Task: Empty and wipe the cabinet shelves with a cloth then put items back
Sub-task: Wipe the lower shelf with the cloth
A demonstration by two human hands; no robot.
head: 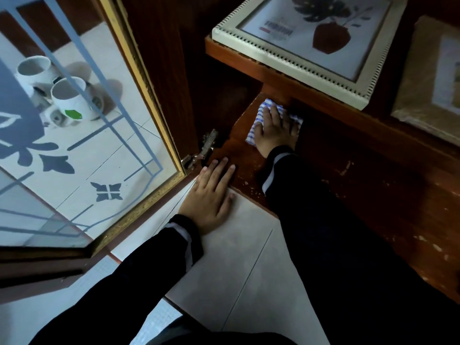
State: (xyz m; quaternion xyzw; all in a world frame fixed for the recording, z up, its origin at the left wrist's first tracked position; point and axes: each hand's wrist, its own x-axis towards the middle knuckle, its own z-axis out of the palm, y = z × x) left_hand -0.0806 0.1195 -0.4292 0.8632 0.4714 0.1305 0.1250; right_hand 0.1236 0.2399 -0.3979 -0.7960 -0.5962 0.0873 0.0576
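A blue-and-white striped cloth [263, 112] lies on the bottom shelf [336, 158] of a dark wooden cabinet, far in at its left rear corner. My right hand [276, 130] presses flat on the cloth with fingers spread. My left hand [211, 197] rests flat with straight fingers across the shelf's front edge and the floor tile. Both arms wear dark sleeves. On the shelf above [286, 75] lies a white-framed picture [311, 43] and a brownish frame [433, 83] to its right.
The glass cabinet door [87, 135] stands open at left, its hinge [199, 153] near my left hand. Behind the glass, white mugs [67, 95] stand on the pale tiled floor [236, 265]. The shelf's front edge has chipped paint.
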